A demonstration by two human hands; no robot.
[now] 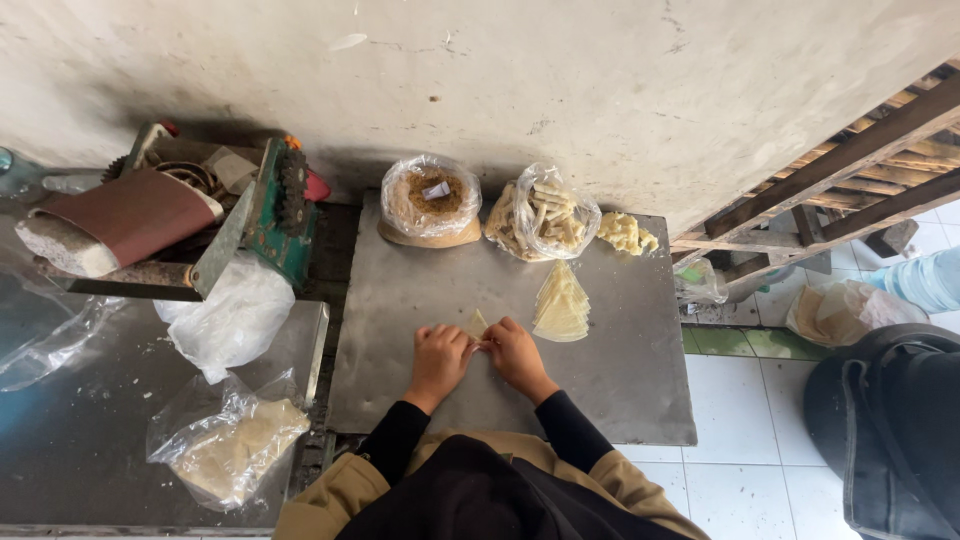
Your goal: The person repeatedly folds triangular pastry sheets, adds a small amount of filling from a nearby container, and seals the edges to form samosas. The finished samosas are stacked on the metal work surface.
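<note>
Steel tops fill the view under a stained plaster wall: on the left one, a green machine (262, 215) and a bag of dough (232, 452). On the middle table (620, 400), left hand (438, 358) and right hand (515, 352) pinch a wrapper (478, 323), beside a stack of wrappers (561, 303), with a filling bag (431, 200) and rolls bag (541, 222) behind. Right lie white floor tiles and a dark backpack (890, 430).

Pale triangular dough wrapper (478, 323), flat on the metal tabletop (420, 290).
</note>
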